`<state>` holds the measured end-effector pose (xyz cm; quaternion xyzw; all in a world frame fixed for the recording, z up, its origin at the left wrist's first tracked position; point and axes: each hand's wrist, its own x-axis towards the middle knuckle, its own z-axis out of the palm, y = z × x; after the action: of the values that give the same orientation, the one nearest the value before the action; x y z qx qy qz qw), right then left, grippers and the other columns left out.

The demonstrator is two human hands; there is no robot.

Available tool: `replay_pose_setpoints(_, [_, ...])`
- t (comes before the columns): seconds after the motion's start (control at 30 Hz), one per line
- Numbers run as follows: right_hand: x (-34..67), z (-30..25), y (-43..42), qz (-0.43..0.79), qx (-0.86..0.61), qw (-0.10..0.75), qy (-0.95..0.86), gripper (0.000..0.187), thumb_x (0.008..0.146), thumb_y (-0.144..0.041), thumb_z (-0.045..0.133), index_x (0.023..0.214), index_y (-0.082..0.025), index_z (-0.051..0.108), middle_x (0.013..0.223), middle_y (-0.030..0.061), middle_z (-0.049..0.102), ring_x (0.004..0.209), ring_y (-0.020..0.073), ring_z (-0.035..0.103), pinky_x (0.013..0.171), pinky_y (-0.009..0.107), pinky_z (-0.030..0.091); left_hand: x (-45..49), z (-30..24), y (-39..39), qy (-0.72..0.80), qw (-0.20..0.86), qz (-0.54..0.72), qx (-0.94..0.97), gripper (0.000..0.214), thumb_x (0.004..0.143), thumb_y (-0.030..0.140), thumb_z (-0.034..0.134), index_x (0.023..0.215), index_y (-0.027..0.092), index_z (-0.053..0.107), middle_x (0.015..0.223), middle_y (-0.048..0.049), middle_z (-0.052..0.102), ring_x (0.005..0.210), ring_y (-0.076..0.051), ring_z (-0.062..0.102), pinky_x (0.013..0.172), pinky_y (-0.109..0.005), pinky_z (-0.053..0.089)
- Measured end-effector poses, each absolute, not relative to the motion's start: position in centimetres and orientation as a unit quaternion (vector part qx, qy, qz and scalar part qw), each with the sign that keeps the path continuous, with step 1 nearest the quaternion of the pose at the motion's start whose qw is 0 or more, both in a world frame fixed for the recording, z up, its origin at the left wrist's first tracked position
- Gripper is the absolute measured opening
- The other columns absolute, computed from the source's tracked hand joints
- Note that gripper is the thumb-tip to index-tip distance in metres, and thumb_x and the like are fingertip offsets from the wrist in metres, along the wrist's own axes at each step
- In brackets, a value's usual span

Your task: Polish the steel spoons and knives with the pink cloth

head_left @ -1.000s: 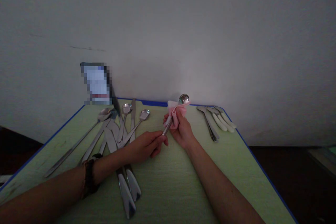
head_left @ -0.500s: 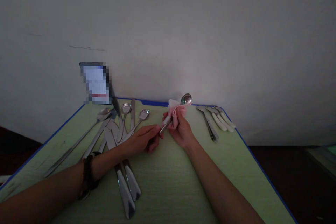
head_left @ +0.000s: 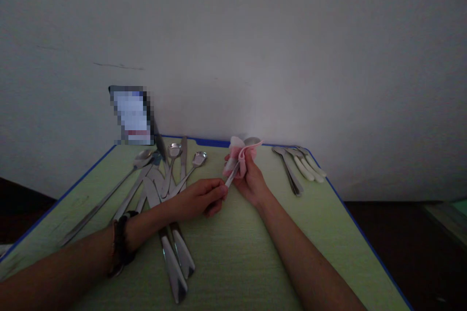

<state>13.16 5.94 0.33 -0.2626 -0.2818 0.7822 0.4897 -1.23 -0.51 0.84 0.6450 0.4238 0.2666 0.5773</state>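
Observation:
My left hand (head_left: pixel 200 198) pinches the handle end of a steel spoon (head_left: pixel 233 175) that points up and away over the green table (head_left: pixel 233 252). My right hand (head_left: pixel 251 180) grips a pink cloth (head_left: pixel 239 155) wrapped around the spoon's upper handle, just below the bowl (head_left: pixel 251 141). Both hands are closed and meet near the middle of the table. A dark band sits on my left wrist (head_left: pixel 122 243).
A heap of steel spoons and knives (head_left: pixel 160 184) lies at the left, two handles (head_left: pixel 177 262) reaching toward me. A small set of spoons (head_left: pixel 297 167), some white-handled, lies at the back right. A blurred card (head_left: pixel 133 115) leans on the wall. The table has blue edges (head_left: pixel 365 233).
The cloth in my right hand has slid up the spoon toward its bowl, which now sits lower and partly covered. My left hand has stayed on the handle end.

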Motion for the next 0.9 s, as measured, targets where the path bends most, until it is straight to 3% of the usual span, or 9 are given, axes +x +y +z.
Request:
replay_pose_setpoints(0.53, [13.13,-0.1,6.49,0.781,-0.273,0.518,-0.217,0.029,0.082,-0.046,0.056,0.082,-0.017,0.06,0.063,-0.0016,0.063,0.056,0.0101,0.058,0.053,0.021,0.049,-1.19,1.09,-0.71,0.422,0.545,0.235,0.685,0.038,0.09,0.049,0.035,0.067,0.019,0.042,0.052,0.0069,0.044,0.047,-0.008,0.039,0.049,-0.02,0.034])
replay_pose_setpoints(0.77, [12.87,0.08,6.52,0.756,-0.29,0.551,-0.2,0.027,0.086,-0.042,0.052,0.081,-0.017,0.061,0.059,-0.0019,0.062,0.051,0.0094,0.055,0.048,0.019,0.048,-0.75,0.68,-0.73,0.423,0.584,0.286,0.631,0.029,0.081,0.046,0.053,0.085,0.019,0.044,0.054,0.0107,0.04,0.043,-0.006,0.035,0.04,-0.018,0.027])
replay_pose_setpoints(0.9, [12.73,-0.04,6.51,0.744,-0.311,0.547,-0.224,0.028,0.086,-0.041,0.05,0.078,-0.016,0.059,0.058,-0.0007,0.063,0.05,0.0097,0.055,0.047,0.019,0.047,-0.66,0.63,-0.75,0.449,0.541,0.278,0.654,0.025,0.084,0.043,0.05,0.082,0.019,0.045,0.052,0.0102,0.041,0.042,-0.006,0.038,0.041,-0.018,0.029])
